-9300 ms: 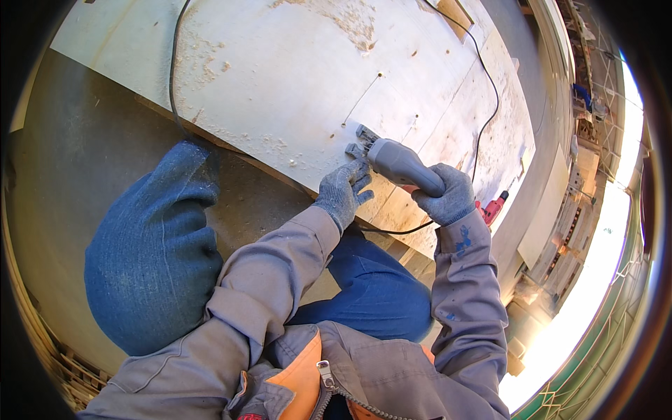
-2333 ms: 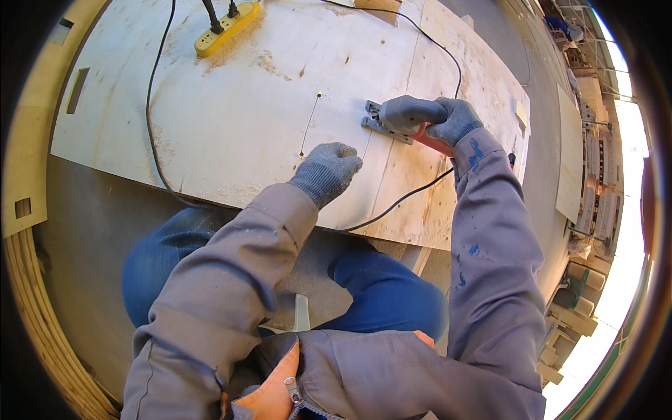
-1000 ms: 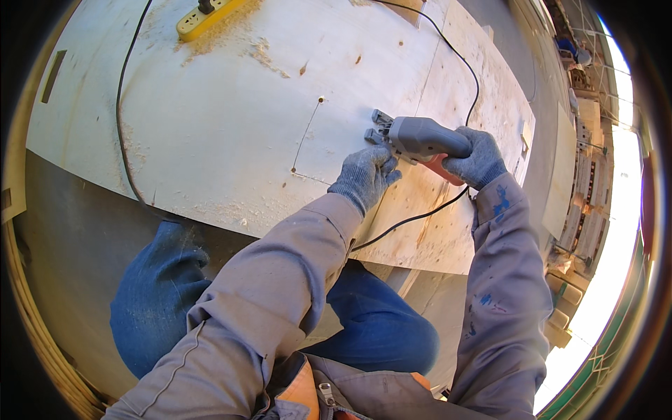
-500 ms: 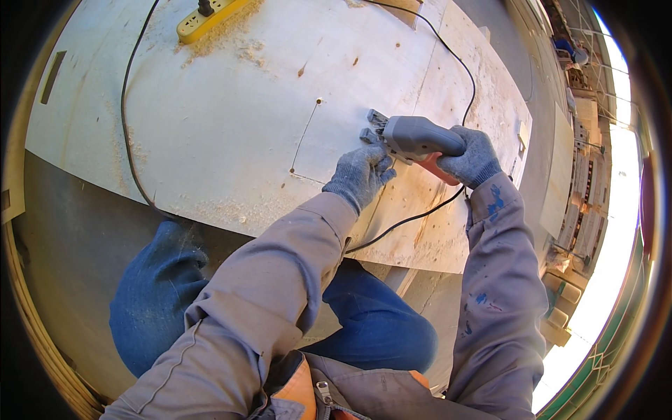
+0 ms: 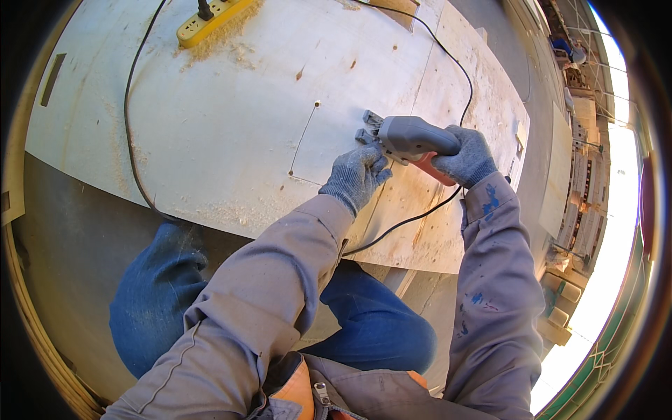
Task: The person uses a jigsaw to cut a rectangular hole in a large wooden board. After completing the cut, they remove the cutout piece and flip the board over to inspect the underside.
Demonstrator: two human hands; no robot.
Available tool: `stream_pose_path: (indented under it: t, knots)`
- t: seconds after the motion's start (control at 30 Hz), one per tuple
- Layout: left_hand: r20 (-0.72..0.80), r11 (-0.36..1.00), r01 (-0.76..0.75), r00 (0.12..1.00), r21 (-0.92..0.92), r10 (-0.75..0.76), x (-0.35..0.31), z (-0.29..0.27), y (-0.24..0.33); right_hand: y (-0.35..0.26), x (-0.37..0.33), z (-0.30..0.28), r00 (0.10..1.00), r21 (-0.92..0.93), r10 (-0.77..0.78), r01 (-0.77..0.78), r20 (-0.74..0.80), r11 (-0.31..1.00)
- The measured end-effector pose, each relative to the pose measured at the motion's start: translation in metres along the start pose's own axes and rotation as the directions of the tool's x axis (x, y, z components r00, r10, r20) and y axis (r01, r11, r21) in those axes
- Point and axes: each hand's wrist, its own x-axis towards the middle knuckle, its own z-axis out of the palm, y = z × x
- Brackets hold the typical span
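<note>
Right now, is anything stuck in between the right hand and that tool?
Only the grey glove: the right hand grips the power tool by its rear, nothing else visible between them. The left hand is near the tool's front.

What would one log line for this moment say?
Right hand: gripping saw | left hand: by saw's front | board: under saw | power strip: on board

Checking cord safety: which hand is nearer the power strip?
Left. The left hand is below-right of the power strip; the right hand, gripping the tool, is farther right.
</note>
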Motion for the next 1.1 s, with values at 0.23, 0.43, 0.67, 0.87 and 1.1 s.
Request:
stream_pose_path:
  t: [0.23,0.43,0.67,0.87,1.1]
  knots:
    - [-0.016,1.000,-0.006,1.000,-0.019,0.006,0.003,-0.005,-0.002,-0.003,0.004,0.001,1.000,-0.039,0.001,-0.001,-0.013,0.999]
    - [0.008,0.999,-0.033,0.999,-0.017,0.033,0.002,-0.004,-0.001,-0.008,0.004,-0.001,1.000,0.001,-0.014,0.014,0.001,1.000]
    - [0.014,0.998,-0.054,0.998,-0.016,0.054,0.000,-0.003,0.001,-0.010,0.007,0.000,1.000,-0.047,-0.010,0.010,0.003,0.999]
    - [-0.020,0.998,-0.062,0.998,-0.013,0.061,-0.003,-0.001,0.004,-0.014,0.008,-0.001,1.000,-0.030,-0.003,0.003,0.004,1.000]
    - [-0.018,0.998,-0.062,0.998,-0.031,0.061,0.001,-0.005,0.006,-0.017,0.009,0.000,1.000,-0.058,0.005,-0.005,0.005,0.998]
